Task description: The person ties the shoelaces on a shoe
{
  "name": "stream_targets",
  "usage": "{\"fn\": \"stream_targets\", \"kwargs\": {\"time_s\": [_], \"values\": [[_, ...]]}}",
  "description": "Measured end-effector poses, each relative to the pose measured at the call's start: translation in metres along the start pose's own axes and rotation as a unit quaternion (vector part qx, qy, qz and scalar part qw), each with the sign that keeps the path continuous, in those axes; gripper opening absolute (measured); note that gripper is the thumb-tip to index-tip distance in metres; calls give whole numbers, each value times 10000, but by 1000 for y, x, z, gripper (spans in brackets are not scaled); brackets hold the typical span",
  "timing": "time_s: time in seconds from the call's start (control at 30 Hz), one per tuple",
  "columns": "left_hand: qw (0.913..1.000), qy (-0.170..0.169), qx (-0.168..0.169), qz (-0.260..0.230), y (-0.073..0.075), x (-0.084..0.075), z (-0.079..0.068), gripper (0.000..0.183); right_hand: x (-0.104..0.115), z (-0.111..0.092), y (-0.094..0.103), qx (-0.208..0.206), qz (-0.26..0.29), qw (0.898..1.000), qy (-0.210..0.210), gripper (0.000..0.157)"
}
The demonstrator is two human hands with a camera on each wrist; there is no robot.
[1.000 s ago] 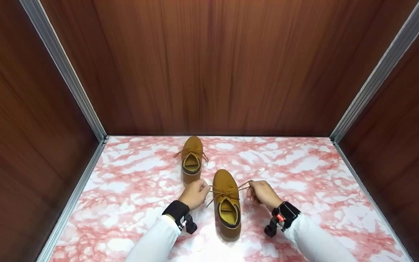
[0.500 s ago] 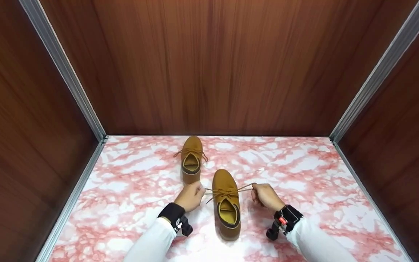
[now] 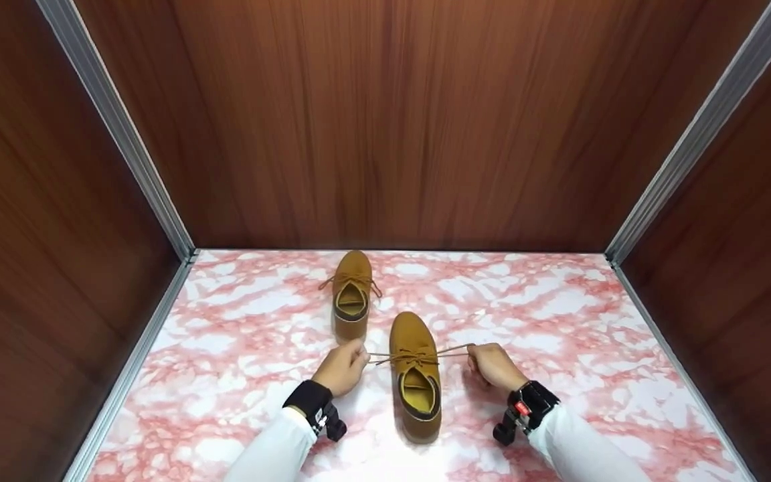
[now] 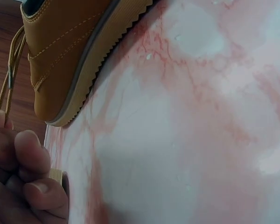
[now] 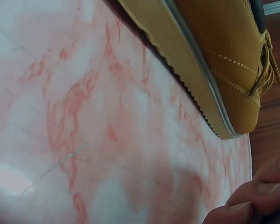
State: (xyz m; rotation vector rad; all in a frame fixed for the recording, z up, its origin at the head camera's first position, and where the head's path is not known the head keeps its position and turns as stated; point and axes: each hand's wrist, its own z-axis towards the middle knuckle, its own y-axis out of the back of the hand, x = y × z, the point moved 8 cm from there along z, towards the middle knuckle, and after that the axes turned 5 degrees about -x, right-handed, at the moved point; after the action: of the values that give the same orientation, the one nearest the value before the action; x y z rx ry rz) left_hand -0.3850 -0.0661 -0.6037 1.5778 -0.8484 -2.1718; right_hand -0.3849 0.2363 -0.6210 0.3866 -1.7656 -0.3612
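Observation:
A tan lace-up shoe (image 3: 412, 330) stands on the marbled tabletop between both hands, toe pointing away. To its left, my left hand (image 3: 343, 367) pinches one side of its shoelace (image 4: 10, 70), drawn out as a loop. On the other side my right hand (image 3: 494, 365) pinches the opposite part of the lace (image 3: 454, 349). Both strands run nearly straight out from a knot over the shoe's tongue. In the left wrist view the thumb and fingers are curled at the lace; the right wrist view shows only some curled fingertips (image 5: 263, 191) at the lower right.
A matching tan shoe (image 3: 353, 271) with its laces tied in a bow stands farther back, just beyond my left hand. Dark wood-look panels (image 3: 385, 127) with grey metal edging (image 3: 124, 134) enclose the pink-and-white tabletop (image 3: 533, 294) at the back and sides.
Both hands have moved apart and slightly toward me, the left one farther. The lace strands between them are longer and straighter, while both shoes stay nearly in place.

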Motion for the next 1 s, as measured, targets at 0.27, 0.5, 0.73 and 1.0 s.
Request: {"fn": "stream_targets", "kwargs": {"time_s": [0.27, 0.5, 0.73, 1.0], "values": [[9999, -100, -129, 21, 6, -1, -1, 17, -5, -1, -1, -73, 432, 9988, -215, 43], [9997, 175, 43, -192, 2, 5, -3, 19, -7, -3, 1, -57, 436, 9987, -270, 42], [9980, 389, 84, -489, -3, 12, -5, 19, -11, -6, 0, 57, 426, 9988, -252, 40], [9911, 733, 179, -1095, -6, 18, -8, 24, -10, -8, -4, 258, 341, 9990, -126, 44]]}}
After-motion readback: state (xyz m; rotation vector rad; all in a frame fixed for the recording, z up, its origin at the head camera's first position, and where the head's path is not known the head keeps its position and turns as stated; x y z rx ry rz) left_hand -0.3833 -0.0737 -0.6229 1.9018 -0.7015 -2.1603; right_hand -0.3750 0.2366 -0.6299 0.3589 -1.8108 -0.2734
